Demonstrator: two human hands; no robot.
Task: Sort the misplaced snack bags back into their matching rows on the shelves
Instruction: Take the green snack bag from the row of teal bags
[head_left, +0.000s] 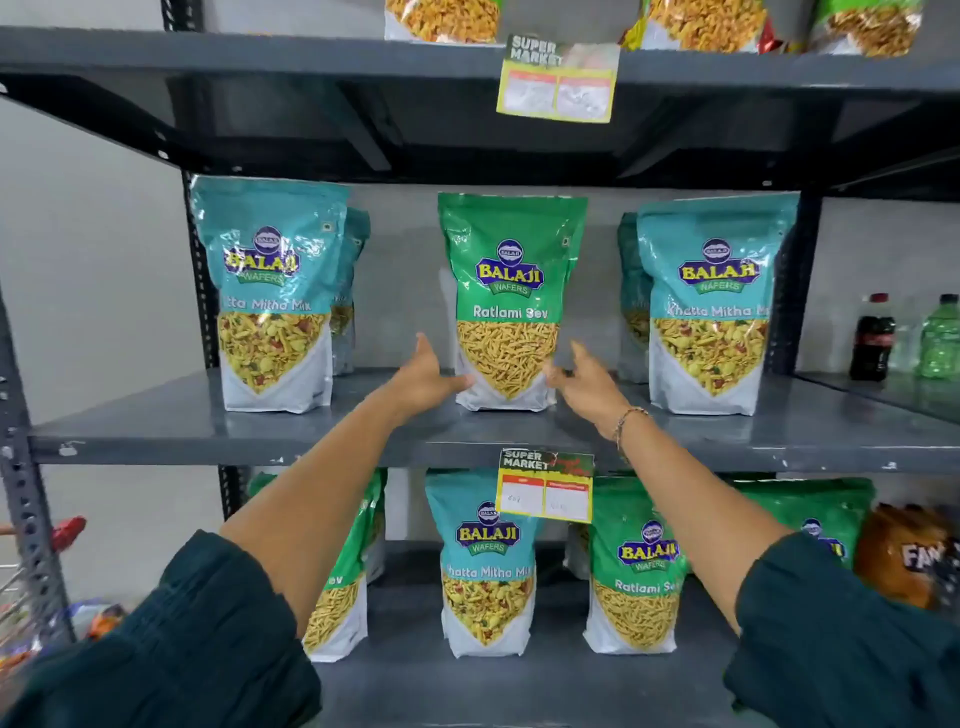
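The green Ratlami Sev bag (511, 301) stands on the middle shelf (156, 426) between 2 teal Khatta Mitha bags. The left hand (423, 376) and right hand (587, 384), fingers released, touch its sides. Next, squeeze and lift it out.

Even, soft light; glare on bag foil; wide-angle bending at edges.

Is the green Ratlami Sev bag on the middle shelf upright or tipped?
Upright: the green Ratlami Sev bag stands on its white base on the grey metal shelf.
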